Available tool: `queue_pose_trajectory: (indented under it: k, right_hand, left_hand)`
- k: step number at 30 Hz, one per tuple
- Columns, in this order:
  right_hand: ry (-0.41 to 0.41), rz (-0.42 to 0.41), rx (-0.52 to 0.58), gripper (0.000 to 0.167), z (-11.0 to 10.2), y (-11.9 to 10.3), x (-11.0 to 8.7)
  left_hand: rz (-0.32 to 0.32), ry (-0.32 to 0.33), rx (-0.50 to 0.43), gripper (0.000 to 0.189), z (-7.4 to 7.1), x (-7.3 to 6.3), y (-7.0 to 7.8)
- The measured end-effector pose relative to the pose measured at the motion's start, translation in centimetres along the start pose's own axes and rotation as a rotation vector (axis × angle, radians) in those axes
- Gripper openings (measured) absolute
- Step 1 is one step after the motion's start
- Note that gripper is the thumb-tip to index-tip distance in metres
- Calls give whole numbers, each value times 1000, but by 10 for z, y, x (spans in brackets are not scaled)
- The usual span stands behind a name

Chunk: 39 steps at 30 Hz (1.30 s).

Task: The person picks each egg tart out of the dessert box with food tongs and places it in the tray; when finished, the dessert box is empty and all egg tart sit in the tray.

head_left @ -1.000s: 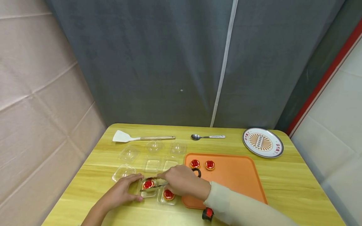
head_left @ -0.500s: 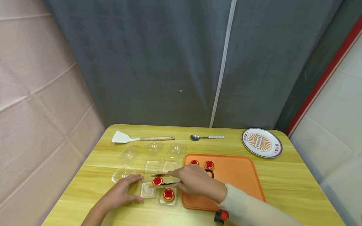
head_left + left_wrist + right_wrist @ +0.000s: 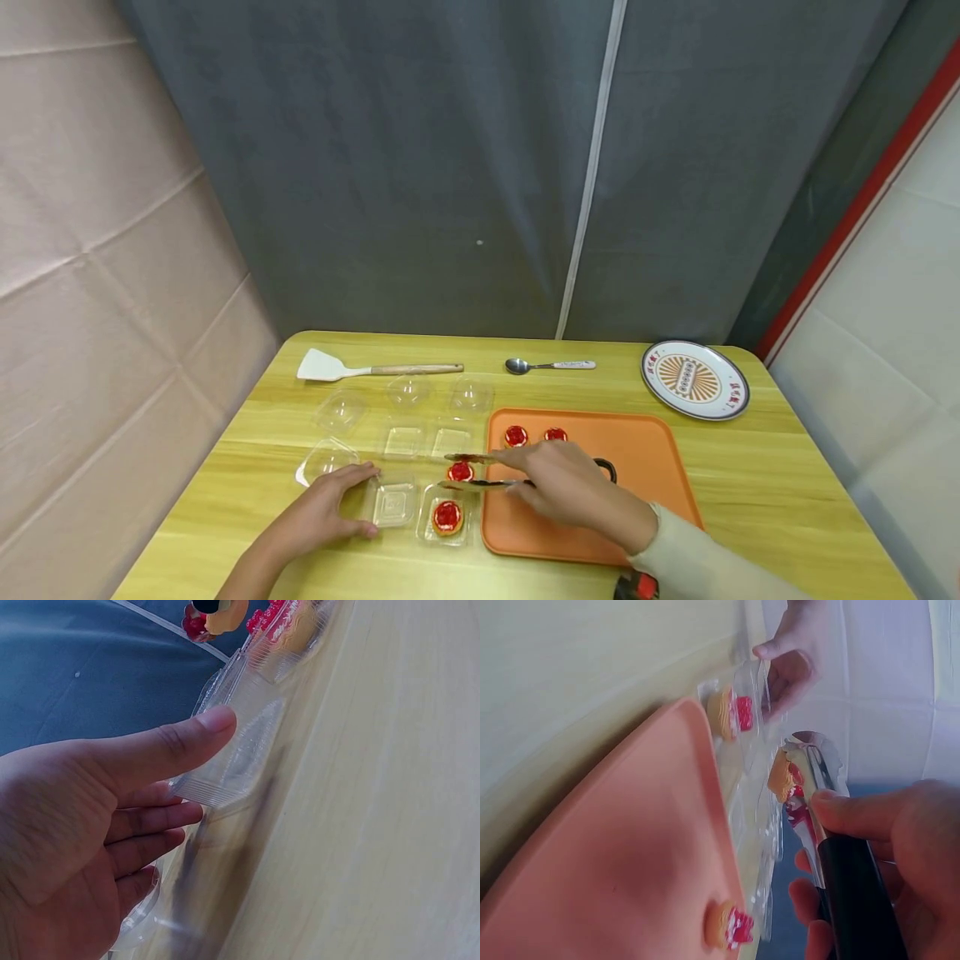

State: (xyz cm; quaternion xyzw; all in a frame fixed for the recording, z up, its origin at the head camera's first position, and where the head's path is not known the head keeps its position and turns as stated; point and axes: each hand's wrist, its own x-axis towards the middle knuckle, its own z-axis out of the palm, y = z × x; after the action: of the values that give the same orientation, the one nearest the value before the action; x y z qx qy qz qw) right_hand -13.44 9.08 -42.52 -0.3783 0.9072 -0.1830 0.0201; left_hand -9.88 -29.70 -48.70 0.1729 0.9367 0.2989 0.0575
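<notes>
My right hand (image 3: 566,483) grips black-handled metal tongs (image 3: 851,877), their tips on either side of a red-topped tart (image 3: 461,472). The tart is held up off the table at the tray's left edge, behind another tart (image 3: 447,517) sitting in a clear plastic box. My left hand (image 3: 330,504) stays beside a second clear box (image 3: 394,503), which has no tart in it. Thumb and index finger are spread along its left side. In the left wrist view the thumb (image 3: 172,746) overlaps the box's edge, and the other fingers lie loosely behind.
An orange tray (image 3: 615,500) bears two more tarts, one a red-topped tart (image 3: 516,436) at its back left corner. Several clear containers and lids (image 3: 342,409) stand behind the hands. Farther back lie a white spatula (image 3: 322,365), a spoon (image 3: 517,365) and a round plate (image 3: 695,380).
My right hand has moved right with the tongs, carrying the tart up out of the box by my left hand and towards the tray. The left hand has stayed in place.
</notes>
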Motion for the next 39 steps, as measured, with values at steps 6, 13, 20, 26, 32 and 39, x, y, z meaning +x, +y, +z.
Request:
queue_pose_trajectory:
  k: [6,13,20,26,32,39]
  right_hand:
    - [24,62,14,49,-5,12,-15]
    - [54,108,-8,50,-6,28,-33]
    - [75,146,-38,46,-5,40,-49]
    - [73,154,-45,46,-1,47,-54]
    - [67,166,-57,47,5,50,-54]
    - [65,179,-63,47,9,50,-54]
  left_hand:
    - [15,-1,14,86,0,0,0]
    - [10,-13,12,88,0,-1,0]
    - [9,-12,22,88,0,-1,0]
    - [-1,-11,24,90,0,-1,0]
    - [-22,-30,12,92,0,-1,0]
    - [-29,-34,16,94,-2,-1,0]
